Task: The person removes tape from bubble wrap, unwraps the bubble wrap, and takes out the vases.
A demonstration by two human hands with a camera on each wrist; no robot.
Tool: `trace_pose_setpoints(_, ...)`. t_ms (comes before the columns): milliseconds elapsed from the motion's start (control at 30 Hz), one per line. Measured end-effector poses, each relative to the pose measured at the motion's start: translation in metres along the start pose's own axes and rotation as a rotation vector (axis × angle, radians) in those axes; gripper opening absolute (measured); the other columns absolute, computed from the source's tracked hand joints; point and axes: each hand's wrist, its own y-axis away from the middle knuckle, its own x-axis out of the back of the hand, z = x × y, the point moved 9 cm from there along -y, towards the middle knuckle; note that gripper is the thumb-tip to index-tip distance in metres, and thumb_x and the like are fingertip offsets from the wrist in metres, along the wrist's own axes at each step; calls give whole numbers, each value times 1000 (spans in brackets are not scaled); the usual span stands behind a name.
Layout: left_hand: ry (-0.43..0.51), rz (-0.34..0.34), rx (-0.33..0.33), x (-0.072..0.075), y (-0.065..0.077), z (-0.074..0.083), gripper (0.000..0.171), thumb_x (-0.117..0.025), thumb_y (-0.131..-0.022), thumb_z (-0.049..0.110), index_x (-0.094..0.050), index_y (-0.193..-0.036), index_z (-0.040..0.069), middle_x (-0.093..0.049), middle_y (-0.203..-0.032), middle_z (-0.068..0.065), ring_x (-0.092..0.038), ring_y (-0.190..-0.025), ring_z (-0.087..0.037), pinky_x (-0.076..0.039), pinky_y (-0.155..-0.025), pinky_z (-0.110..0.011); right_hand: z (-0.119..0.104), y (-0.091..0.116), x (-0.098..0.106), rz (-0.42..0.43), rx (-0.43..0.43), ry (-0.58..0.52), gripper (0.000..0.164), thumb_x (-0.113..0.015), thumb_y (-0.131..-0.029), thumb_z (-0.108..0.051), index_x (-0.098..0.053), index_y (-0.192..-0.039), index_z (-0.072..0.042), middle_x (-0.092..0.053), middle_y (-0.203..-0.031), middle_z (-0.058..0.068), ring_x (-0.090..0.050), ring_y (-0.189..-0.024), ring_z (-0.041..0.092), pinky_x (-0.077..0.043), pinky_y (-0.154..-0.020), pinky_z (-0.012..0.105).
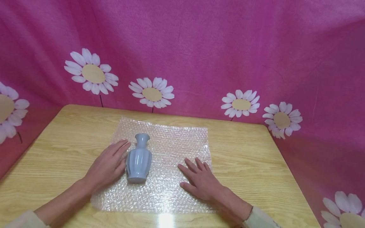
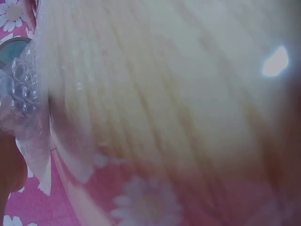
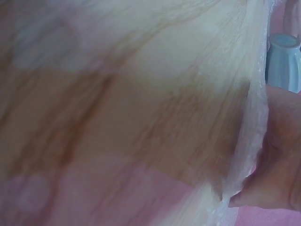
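Note:
A glossy blue-grey vase (image 1: 139,163) with a flared mouth and ribbed body lies on a sheet of bubble wrap (image 1: 166,142), its neck toward the far side. Close along the vase's left side, my left hand (image 1: 109,161) rests on the wrap with fingers extended. My right hand (image 1: 201,182) lies on the sheet's right part, fingers spread and nothing held. In the right wrist view the vase (image 3: 283,68) shows beyond the hand, base toward the camera. The left wrist view catches only part of the vase base (image 2: 14,51) behind raised bubble wrap (image 2: 23,89).
Under the sheet is a light wood-grain table (image 1: 245,158) with rounded far corners. A pink cloth (image 1: 194,57) printed with white daisies hangs behind it and along both sides. Light glares off the table's near edge.

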Motion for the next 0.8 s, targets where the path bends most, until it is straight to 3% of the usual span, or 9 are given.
trace_pose_setpoints(333, 36, -10, 20, 2, -3, 1, 48, -56, -95, 12, -52, -141, 0, -52, -142, -17, -47, -129, -36, -35, -108, -56, 0, -1, 0, -3, -1, 12, 64, -43, -102, -54, -33, -157, -25, -24, -162, 11, -15, -145, 49, -16, -112, 69)
trace_pose_setpoints(633, 84, -43, 75, 2, -4, 3, 49, -57, -98, 17, -50, -144, 3, -53, -142, -18, -48, -130, -37, -36, -108, -55, -1, 0, 0, -10, -7, 8, 64, -42, -102, -55, -34, -157, -24, -24, -162, 10, -15, -145, 49, -16, -112, 69)
trace_pose_setpoints(800, 160, -56, 135, 3, -4, 3, 48, -58, -99, 19, -50, -144, 5, -54, -140, -17, -50, -128, -36, -41, -105, -55, -1, 0, 1, -8, -6, 1, 63, -43, -102, -55, -34, -157, -24, -24, -162, 10, -15, -145, 49, -16, -112, 69)
